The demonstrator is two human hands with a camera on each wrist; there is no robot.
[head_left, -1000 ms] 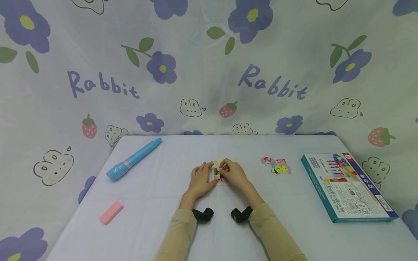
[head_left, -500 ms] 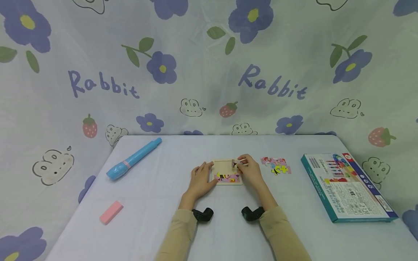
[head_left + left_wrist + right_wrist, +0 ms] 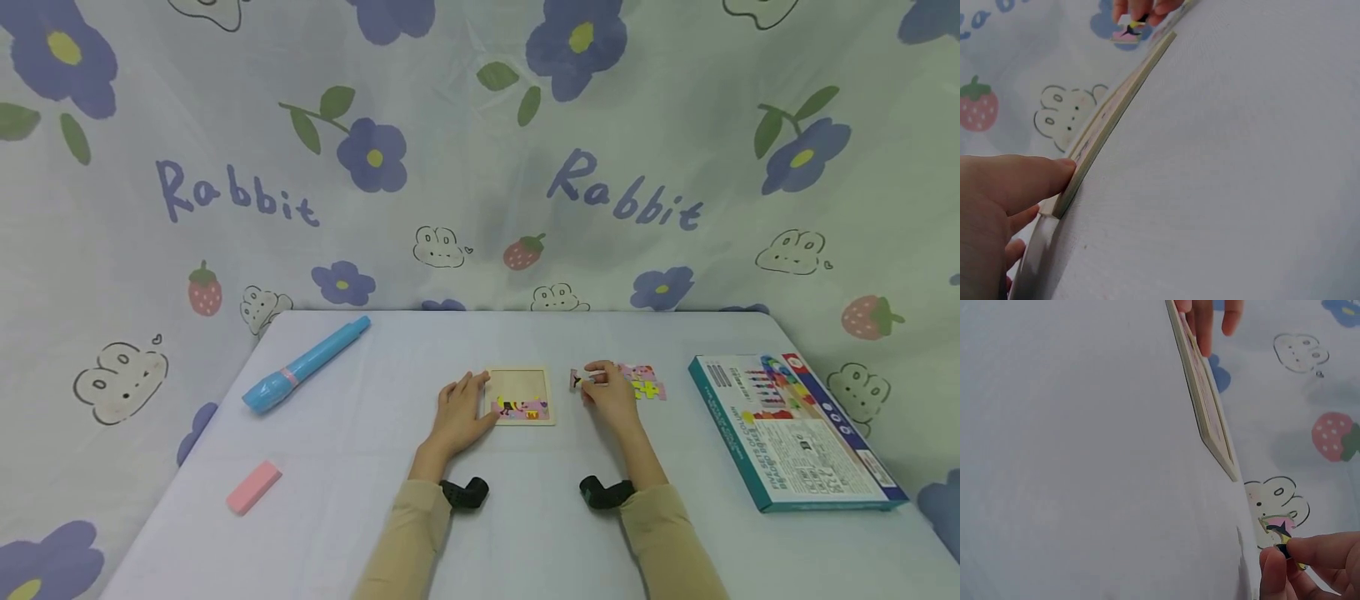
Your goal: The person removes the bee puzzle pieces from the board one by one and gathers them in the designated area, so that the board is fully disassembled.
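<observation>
In the head view a shallow wooden puzzle tray [image 3: 517,385] lies mid-table, with pink, yellow and black pieces [image 3: 519,409] along its near side. My left hand [image 3: 457,417] rests at its left side; the thumb [image 3: 1041,178] presses the near-left corner and an index fingertip touches the far-left one. Right of the tray, my right hand [image 3: 613,398] pinches a puzzle piece [image 3: 576,380] between thumb and fingers. That piece appears pink, black and yellow in the right wrist view, held above the table. Behind the right hand lie several loose puzzle pieces [image 3: 648,387], partly covered by it.
A flat box with a teal edge [image 3: 798,433] lies at the right. At the back left is a light-blue torch-shaped object [image 3: 306,365]. A pink block [image 3: 254,487] sits at the front left. A printed cloth [image 3: 480,167] hangs behind the white table.
My right hand has moved right, from over the tray to beside the loose pieces, carrying the puzzle piece out of the tray. The left hand has kept its place.
</observation>
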